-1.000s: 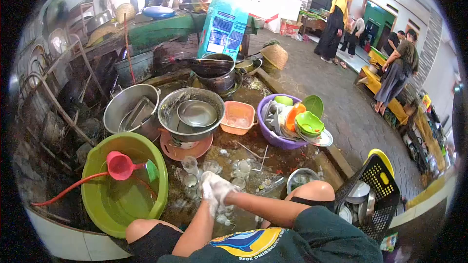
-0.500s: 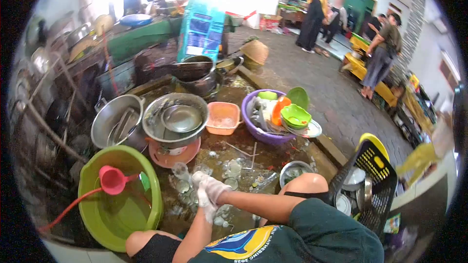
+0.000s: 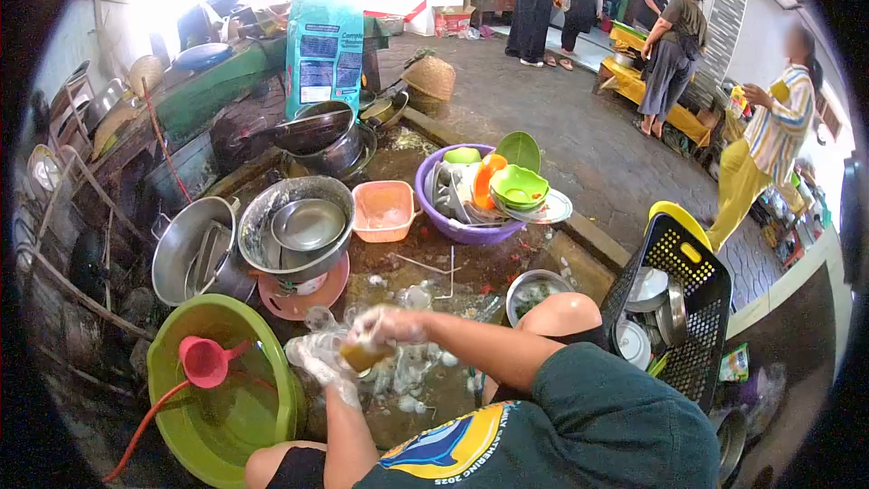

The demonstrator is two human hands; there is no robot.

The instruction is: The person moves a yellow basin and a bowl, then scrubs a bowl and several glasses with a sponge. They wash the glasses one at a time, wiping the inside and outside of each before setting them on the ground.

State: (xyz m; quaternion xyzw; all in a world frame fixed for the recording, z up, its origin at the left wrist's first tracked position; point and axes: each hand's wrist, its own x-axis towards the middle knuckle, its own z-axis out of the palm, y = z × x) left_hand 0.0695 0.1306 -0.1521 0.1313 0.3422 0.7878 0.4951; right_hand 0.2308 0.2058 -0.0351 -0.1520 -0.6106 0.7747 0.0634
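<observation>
My two hands are covered in soap foam and meet low in the middle, above the wet floor. My right hand [image 3: 389, 326] grips a yellow-brown sponge [image 3: 362, 356] and presses it toward my left hand. My left hand [image 3: 319, 360] is closed around a small clear glass [image 3: 317, 319], blurred by foam. Several more clear glasses [image 3: 412, 297] stand on the wet ground just beyond my hands. My bare right knee [image 3: 561, 312] is beside them.
A green basin [image 3: 272, 380] with a red dipper [image 3: 204, 360] and hose sits at left. Steel pots [image 3: 186, 258], an orange tub [image 3: 385, 210], a purple basin of plastic bowls [image 3: 453, 231] and a black crate of plates [image 3: 697, 299] surround me. Several people stand at the back right.
My hands rose off the glasses and shifted left, with the sponge now showing between them. A person in a striped top has come in at the right. The view has swung.
</observation>
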